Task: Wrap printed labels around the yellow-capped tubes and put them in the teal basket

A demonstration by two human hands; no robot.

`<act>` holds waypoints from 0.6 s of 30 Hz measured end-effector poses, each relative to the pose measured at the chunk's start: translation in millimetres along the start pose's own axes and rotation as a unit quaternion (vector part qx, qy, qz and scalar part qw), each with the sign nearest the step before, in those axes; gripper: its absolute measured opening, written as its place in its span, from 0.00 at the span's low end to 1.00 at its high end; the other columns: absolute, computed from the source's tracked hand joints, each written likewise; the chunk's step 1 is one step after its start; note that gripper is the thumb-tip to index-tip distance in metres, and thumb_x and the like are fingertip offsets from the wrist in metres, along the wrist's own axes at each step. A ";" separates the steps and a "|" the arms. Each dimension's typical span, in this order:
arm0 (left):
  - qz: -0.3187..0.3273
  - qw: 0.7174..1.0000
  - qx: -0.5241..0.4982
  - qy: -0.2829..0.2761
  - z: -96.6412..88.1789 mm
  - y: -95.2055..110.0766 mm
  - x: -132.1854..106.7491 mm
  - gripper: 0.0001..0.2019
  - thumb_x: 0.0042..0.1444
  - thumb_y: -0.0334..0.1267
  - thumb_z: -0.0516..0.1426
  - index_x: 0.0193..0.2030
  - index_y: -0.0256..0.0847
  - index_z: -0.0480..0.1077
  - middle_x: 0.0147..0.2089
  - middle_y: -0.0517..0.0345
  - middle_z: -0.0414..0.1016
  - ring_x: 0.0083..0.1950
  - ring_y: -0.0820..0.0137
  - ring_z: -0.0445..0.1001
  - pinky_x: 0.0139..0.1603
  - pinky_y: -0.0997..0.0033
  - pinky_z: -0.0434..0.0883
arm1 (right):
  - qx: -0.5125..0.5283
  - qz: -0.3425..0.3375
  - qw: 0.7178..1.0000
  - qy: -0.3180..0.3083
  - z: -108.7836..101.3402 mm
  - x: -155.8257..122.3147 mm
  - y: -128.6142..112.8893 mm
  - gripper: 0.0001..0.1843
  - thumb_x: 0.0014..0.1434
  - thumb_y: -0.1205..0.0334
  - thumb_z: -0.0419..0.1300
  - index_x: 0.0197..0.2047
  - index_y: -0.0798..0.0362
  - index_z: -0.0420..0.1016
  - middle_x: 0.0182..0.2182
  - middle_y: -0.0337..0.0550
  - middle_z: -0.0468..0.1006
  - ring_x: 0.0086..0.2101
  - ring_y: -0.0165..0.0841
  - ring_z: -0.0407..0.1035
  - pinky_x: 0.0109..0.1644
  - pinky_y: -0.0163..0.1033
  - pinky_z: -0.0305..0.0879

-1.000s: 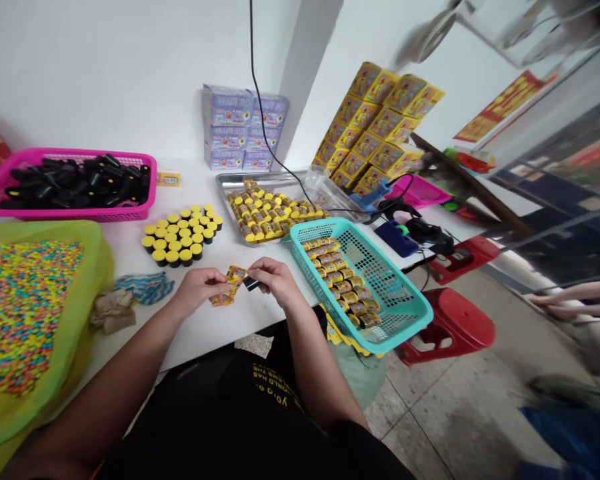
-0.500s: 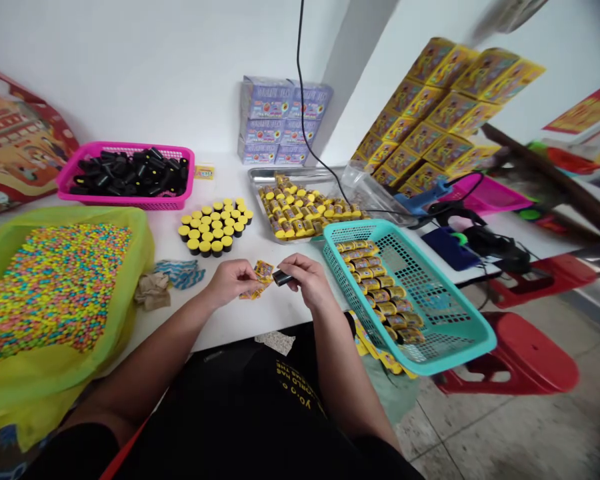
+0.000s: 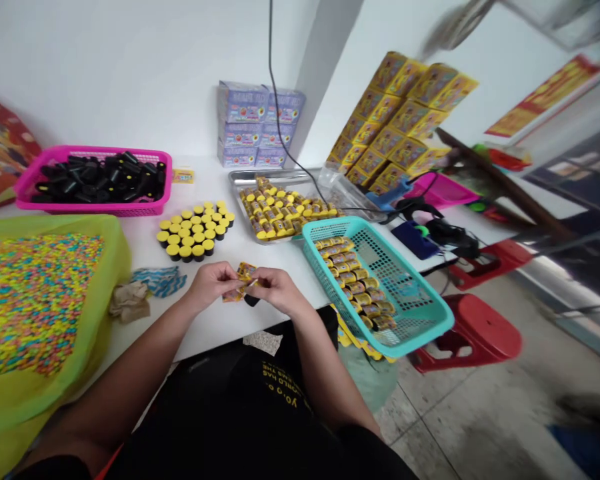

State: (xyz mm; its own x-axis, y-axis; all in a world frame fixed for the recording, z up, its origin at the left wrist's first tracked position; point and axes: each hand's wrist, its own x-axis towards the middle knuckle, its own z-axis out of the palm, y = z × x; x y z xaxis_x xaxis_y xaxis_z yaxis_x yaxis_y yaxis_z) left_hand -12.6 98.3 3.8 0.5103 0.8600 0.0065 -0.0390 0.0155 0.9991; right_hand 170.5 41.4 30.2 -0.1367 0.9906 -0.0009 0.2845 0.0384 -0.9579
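Note:
My left hand [image 3: 211, 285] is closed in a pinch on yellow printed stickers [image 3: 246, 271] just over the table's front part. Meeting it from the other side, my right hand [image 3: 275, 289] has its thumb and finger pinched at a small whitish edge by the stickers. Under those right fingers shows the end of a black tube [image 3: 251, 300], mostly hidden by the hand. Farther back stands a group of black tubes with yellow caps [image 3: 193, 230]. To the right, a teal basket [image 3: 380, 287] holds rows of tubes wrapped in yellow labels [image 3: 355, 277].
A pink basket [image 3: 93, 210] of black tubes stands back left, with a yellow-green lined tub [image 3: 115, 247] of colourful candies before it. A metal tray [image 3: 237, 179] holds labelled tubes. Purple boxes [image 3: 243, 123] and stacked yellow boxes [image 3: 395, 120] stand behind. A black cable [image 3: 275, 87] hangs down.
My right hand has come left to the stickers at my left hand, and the black tube is now mostly hidden beneath its fingers. The view has turned somewhat to the right.

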 end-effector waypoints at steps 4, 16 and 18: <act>-0.017 0.999 -0.003 -0.031 -0.6 -1.6 1.3 0.18 0.43 0.49 0.68 0.28 0.36 0.71 0.19 0.58 0.73 0.19 0.73 0.69 0.20 0.74 0.67 | -0.026 -0.014 1.000 0.000 2.3 4.1 7.5 0.10 0.50 0.55 0.66 0.28 0.53 0.79 0.22 0.34 0.70 0.25 0.27 0.63 0.29 0.32 0.57; -0.045 0.998 -0.045 -0.008 -4.0 0.9 4.0 0.16 0.39 0.45 0.70 0.23 0.36 0.71 0.19 0.58 0.73 0.18 0.75 0.68 0.19 0.77 0.64 | -0.189 -0.059 0.980 0.012 -3.4 -9.8 -7.5 0.10 0.51 0.64 0.64 0.39 0.49 0.81 0.31 0.38 0.78 0.29 0.29 0.67 0.33 0.33 0.58; -0.041 0.998 -0.052 -0.011 -4.0 0.1 3.7 0.17 0.38 0.45 0.71 0.23 0.36 0.71 0.19 0.57 0.74 0.18 0.75 0.69 0.18 0.77 0.64 | -0.170 -0.062 0.984 0.008 -5.2 -13.3 -11.7 0.10 0.50 0.64 0.64 0.38 0.49 0.81 0.30 0.38 0.78 0.28 0.29 0.66 0.32 0.33 0.58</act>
State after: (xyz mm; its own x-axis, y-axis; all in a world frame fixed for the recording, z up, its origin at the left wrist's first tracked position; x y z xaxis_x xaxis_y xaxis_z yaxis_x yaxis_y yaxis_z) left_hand -14.2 103.5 3.8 0.5334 0.8427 -0.0726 -0.0847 0.1387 0.9867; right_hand 174.0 28.5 42.9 -0.1767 0.9774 0.1162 0.5674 0.1976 -0.7994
